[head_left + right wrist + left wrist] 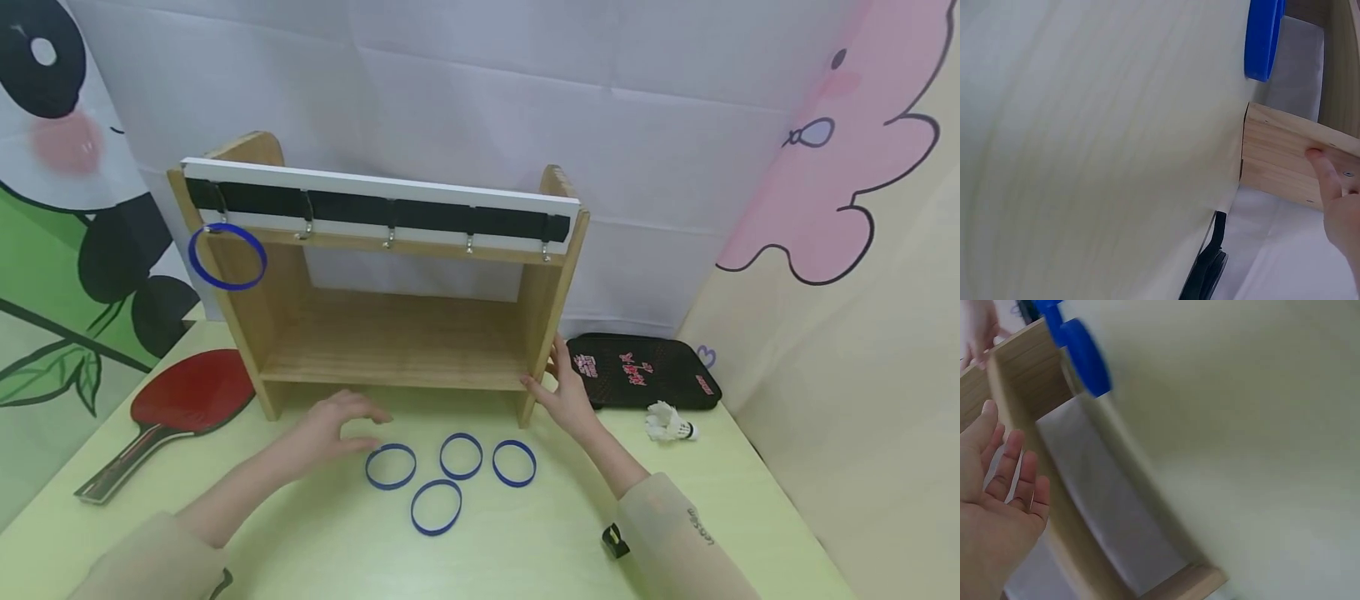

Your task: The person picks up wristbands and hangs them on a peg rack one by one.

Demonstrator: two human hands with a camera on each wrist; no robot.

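Note:
Several blue rings lie on the table in front of a small wooden shelf (405, 333). The left hand (333, 433) hovers just left of the nearest ring (390, 487), thumb and fingers spread apart and holding nothing. In the left wrist view that hand (1004, 500) shows its palm with loosely bent fingers. Against the shelf's right side panel rests the right hand (562, 392); in the right wrist view one extended finger (1325, 175) touches the panel's wood (1279, 150). Another blue ring (238, 287) hangs from the leftmost hook of the white-and-black rail (345, 206).
Other metal hooks, such as the middle hook (390, 237), line the rail. A red table tennis paddle (191, 392) lies at left. To the right are a black case (645, 375), a shuttlecock (670, 422) and a small black object (615, 542) by the right sleeve.

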